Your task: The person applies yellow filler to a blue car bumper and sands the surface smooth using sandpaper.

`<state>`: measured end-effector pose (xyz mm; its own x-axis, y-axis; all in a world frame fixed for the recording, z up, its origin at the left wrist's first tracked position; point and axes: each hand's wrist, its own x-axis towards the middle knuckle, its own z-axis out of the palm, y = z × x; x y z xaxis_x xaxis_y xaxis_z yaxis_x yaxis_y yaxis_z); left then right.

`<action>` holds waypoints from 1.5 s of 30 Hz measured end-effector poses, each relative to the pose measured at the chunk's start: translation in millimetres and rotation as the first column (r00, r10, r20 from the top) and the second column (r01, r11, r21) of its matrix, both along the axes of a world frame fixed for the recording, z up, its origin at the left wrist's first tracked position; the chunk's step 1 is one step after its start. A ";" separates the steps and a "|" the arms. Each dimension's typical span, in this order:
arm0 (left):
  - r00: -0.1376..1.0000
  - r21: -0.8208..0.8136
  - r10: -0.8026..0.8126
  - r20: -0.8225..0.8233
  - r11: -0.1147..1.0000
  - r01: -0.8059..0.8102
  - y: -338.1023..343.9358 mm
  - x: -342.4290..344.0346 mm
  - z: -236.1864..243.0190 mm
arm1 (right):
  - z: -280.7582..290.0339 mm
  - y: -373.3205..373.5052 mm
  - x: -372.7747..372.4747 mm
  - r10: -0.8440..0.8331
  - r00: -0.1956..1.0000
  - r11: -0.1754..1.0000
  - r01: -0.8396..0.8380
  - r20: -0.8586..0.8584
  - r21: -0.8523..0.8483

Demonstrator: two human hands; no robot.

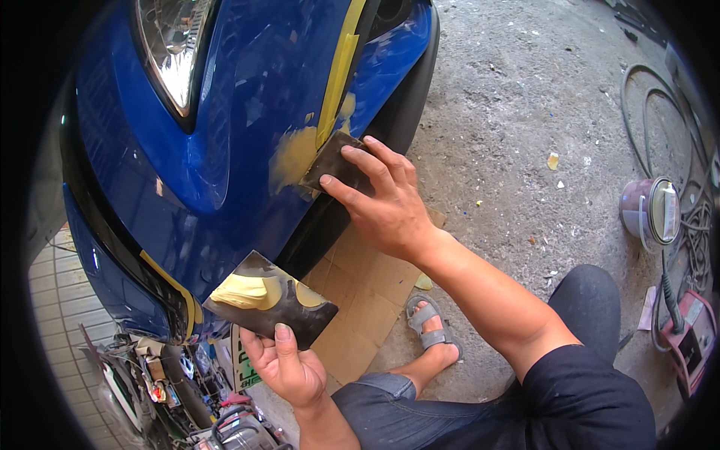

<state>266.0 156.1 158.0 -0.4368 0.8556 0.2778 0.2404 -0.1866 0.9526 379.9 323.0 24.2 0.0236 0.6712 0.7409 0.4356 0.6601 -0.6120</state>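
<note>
My right hand (pixel 382 195) grips a dark flat spreader (pixel 330 161), pressing it on a yellow putty patch (pixel 292 154) beside yellow masking tape (pixel 341 75) on a glossy blue vehicle body panel (pixel 240 172). My left hand (pixel 289 367) holds a dark square plate (pixel 281 319) with smears of pale yellow paste (pixel 247 292), low in front of the panel. A second tape strip (pixel 169 277) runs along the panel's lower left dark trim. A clear lamp (pixel 165 49) sits in the panel above.
Cardboard (pixel 360 300) lies on the concrete floor (pixel 510 150) under the panel, near my sandaled foot (pixel 431 330). At the right are a can (pixel 649 210), coiled hoses (pixel 641 90) and a pink machine (pixel 686 337). Assorted clutter (pixel 161 382) fills the lower left.
</note>
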 end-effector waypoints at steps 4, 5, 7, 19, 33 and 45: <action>1.000 -0.003 -0.001 -0.005 1.000 0.001 -0.7 -0.5 -0.9 | -0.3 -7.0 -0.6 0.004 0.999 1.000 -0.003 0.040 -0.028; 1.000 -0.004 0.002 -0.005 1.000 -0.003 -1.1 -0.8 -1.0 | 0.1 -10.9 -0.2 0.009 0.999 0.999 -0.007 0.053 -0.045; 1.000 -0.006 0.009 -0.006 1.000 -0.009 -2.2 -1.0 -0.6 | -1.0 -16.3 -0.3 0.017 0.998 0.998 -0.014 0.053 -0.060; 0.953 -0.061 -0.050 0.299 0.996 0.072 3.2 4.9 6.9 | 31.8 -62.5 44.5 0.583 0.579 0.651 -0.753 -0.571 -0.099; 0.951 0.000 -0.044 0.306 0.999 0.046 2.0 5.2 12.4 | 6.8 -9.1 8.1 -0.002 1.000 1.000 0.002 0.008 -0.004; 0.951 -0.015 -0.043 0.308 0.999 0.050 2.5 0.7 9.2 | 2.0 -13.2 -3.5 0.020 0.998 0.999 -0.017 0.056 -0.051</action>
